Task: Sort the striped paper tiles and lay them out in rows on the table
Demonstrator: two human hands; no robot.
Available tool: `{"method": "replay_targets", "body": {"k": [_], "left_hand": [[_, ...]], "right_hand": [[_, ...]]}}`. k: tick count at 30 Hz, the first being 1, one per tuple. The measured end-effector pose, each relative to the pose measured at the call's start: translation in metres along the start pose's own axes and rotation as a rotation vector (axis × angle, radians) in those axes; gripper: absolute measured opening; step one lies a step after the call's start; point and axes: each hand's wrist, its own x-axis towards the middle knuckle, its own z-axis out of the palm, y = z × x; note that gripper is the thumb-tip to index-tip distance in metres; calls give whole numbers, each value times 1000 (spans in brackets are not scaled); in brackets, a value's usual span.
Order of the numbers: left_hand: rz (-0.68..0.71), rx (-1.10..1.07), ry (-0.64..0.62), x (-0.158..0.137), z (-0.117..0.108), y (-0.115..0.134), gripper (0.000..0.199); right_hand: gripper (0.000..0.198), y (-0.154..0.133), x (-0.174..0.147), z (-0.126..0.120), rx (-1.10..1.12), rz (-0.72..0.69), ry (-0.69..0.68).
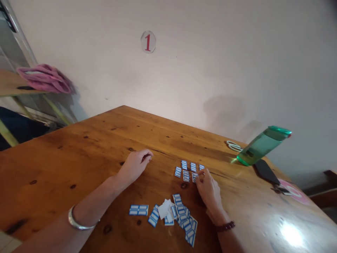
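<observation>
My right hand has its fingers pinched at the right end of two short rows of small blue-bordered label pieces. The fingertips touch a label piece in the nearer row and partly cover it; another label piece lies just left of it. My left hand hovers over or rests on the table left of the rows, its fingers curled in, with nothing visible in them. Nearer to me, between my forearms, lies a loose, overlapping pile of label sheets, some showing white backs. A separate label sheet lies flat at its left.
On the right of the wooden table a green bottle leans, with a black phone-like object, a pale coiled cable and a pink disc nearby. A pink cloth lies on another table at left. The wall stands behind.
</observation>
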Motion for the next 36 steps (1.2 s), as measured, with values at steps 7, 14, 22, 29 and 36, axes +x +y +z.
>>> {"method": "replay_targets", "body": {"k": [7, 14, 22, 29, 36], "left_hand": [[7, 23, -6, -1, 3, -7, 18], [-2, 11, -18, 0, 5, -8, 18], [3, 8, -41, -1, 6, -9, 18], [-1, 27, -48, -1, 5, -7, 19], [10, 26, -63, -2, 6, -8, 20]], "right_hand": [[13, 0, -1, 0, -5, -40, 15], [14, 2, 0, 5, -4, -79, 49], [13, 12, 6, 7, 81, -155, 61], [10, 19, 9, 10, 146, -209, 88], [9, 21, 10, 12, 168, -245, 106]]}}
